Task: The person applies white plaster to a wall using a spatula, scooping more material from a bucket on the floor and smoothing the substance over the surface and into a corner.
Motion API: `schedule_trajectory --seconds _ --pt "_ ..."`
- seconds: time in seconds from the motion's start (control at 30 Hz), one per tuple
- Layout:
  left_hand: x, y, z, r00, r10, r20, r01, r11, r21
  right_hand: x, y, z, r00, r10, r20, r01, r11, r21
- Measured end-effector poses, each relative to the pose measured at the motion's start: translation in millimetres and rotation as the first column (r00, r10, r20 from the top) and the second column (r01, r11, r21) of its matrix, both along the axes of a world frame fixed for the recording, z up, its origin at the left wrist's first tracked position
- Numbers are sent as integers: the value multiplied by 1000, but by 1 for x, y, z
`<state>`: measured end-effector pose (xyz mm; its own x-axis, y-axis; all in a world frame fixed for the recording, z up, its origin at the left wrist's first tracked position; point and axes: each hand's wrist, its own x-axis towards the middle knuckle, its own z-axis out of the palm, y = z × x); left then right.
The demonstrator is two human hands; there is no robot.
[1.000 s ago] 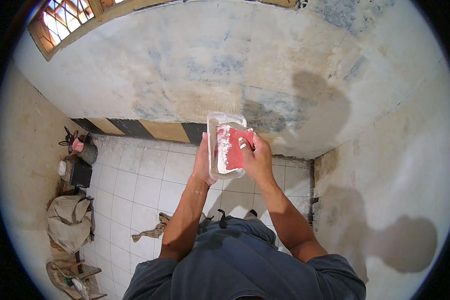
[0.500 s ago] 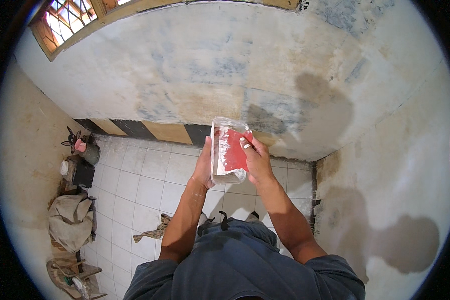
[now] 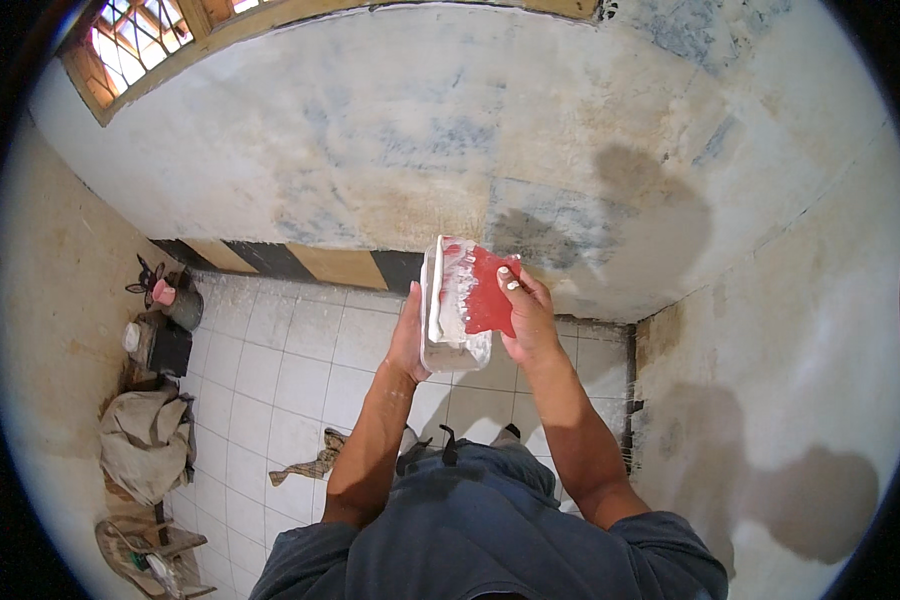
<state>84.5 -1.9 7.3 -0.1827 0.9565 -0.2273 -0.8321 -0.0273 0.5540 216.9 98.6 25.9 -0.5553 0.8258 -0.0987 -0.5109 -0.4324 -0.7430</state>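
My left hand (image 3: 407, 335) is closed round the side of a clear rectangular plastic container (image 3: 455, 356) smeared with white paste. In my right hand (image 3: 528, 315) is a flat red plastic scraper (image 3: 490, 295), gripped between thumb and fingers. A thick layer of white paste covers the scraper's left edge, which sits over the container, partly above its rim. White paste also shows on my right thumb.
A patchy plastered wall (image 3: 400, 130) stands ahead under a window (image 3: 140, 45); another wall (image 3: 780, 330) is at right. Along the left are a bucket (image 3: 185, 308), black box (image 3: 170, 350), crumpled sack (image 3: 145, 445) and chair (image 3: 140, 560). A rag (image 3: 305, 465) lies on the tiled floor (image 3: 260, 370).
My right hand has shifted slightly right and the scraper has lifted within the container, its paste-laden edge now standing over the rim. The container has moved slightly down and right with my left hand.
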Motion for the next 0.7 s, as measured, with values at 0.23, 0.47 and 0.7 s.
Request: schedule_trajectory --seconds 0.23,0.47,0.7 --pt "-22 -37 -6 983 118 143 -137 982 127 7 -24 17 996 5 -89 -27 968 -249" --pt "-57 -97 -51 944 221 244 -203 974 -96 18 -49 -29 998 -40 -39 21 918 -397" --pt "-58 -146 -125 939 252 234 -178 938 -298 15 -42 -108 978 -198 -63 165 926 -340"
